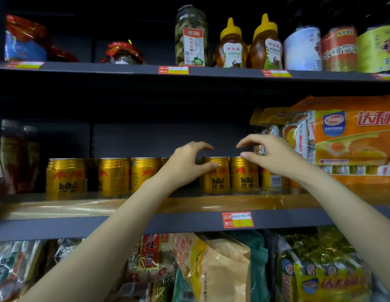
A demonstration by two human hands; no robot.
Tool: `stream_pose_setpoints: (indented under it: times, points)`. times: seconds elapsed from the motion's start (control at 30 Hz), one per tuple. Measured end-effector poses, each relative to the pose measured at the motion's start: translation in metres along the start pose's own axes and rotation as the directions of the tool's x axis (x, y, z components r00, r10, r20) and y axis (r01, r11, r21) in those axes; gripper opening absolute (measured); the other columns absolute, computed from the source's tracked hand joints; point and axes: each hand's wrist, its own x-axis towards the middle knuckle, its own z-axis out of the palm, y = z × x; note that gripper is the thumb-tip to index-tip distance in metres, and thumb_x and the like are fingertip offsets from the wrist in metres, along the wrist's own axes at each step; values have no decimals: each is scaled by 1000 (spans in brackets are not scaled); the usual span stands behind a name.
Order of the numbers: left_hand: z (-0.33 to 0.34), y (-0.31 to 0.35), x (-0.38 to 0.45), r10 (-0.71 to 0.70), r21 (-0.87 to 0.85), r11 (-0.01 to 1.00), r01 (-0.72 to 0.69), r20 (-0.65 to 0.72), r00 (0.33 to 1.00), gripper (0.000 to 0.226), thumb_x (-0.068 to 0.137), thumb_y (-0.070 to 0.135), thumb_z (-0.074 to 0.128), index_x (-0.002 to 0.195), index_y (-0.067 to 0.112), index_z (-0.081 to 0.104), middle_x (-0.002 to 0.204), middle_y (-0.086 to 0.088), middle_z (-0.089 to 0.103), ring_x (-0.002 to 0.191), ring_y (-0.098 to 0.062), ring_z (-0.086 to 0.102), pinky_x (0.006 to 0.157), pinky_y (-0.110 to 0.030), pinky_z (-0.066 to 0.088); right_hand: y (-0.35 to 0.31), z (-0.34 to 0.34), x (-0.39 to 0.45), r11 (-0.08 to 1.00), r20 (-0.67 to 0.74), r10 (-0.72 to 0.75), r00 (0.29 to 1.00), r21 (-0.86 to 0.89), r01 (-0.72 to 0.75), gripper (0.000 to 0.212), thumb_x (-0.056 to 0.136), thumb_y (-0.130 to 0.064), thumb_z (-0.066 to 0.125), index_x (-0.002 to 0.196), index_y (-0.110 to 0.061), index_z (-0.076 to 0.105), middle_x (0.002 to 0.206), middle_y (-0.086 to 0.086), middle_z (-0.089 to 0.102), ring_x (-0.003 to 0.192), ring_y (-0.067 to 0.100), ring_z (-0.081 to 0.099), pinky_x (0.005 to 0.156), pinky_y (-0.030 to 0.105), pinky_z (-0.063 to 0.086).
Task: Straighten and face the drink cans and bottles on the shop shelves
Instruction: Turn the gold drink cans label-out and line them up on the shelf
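Note:
Several gold Red Bull cans stand in a row on the middle shelf [124,225]. Those at the left [65,177] and the middle [114,176] are spaced apart. My left hand [185,164] hovers with curved fingers, its thumb lying against the top of a can with its label facing out [215,179]. My right hand [270,155] arches over the neighbouring can [244,176], the thumb tip near its rim. Neither hand grips a can. A further can [271,179] at the right shows its barcode.
Orange bread packs [353,138] crowd the shelf right of the cans, and a clear jar [17,155] stands at the far left. Honey bottles [231,44] and jars [191,38] fill the upper shelf. Snack bags [211,269] fill the lower one.

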Motion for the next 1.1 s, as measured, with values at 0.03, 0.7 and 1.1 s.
stream_pose_setpoints:
  times: [0.03, 0.7, 1.1]
  points:
    - [-7, -4, -4, 16, 32, 999, -13, -71, 997, 41, 88, 34, 59, 128, 23, 51, 130, 1, 51, 122, -14, 46, 91, -20, 34, -7, 1, 2, 1000, 9, -25, 1000, 0, 25, 26, 92, -23, 58, 117, -22, 60, 110, -13, 54, 107, 2, 46, 91, 22, 36]
    - [-85, -111, -71, -21, 588, 801, 108, -153, 988, 40, 96, 44, 40, 127, 19, 49, 124, -1, 58, 117, -23, 50, 101, -32, 28, -145, 120, 62, 971, 164, 130, 978, 176, -159, 41, 81, -43, 69, 115, -23, 59, 122, 1, 55, 116, 18, 47, 81, 29, 39]
    - [-81, -92, -79, 7, 145, 987, 69, -470, 883, 33, 96, 32, 46, 123, 16, 57, 119, -1, 62, 111, -19, 54, 92, -30, 39, -136, 60, 37, 437, 27, 477, 878, 860, -263, 30, 80, -19, 73, 106, -15, 60, 114, 12, 61, 102, 25, 61, 87, 38, 54]
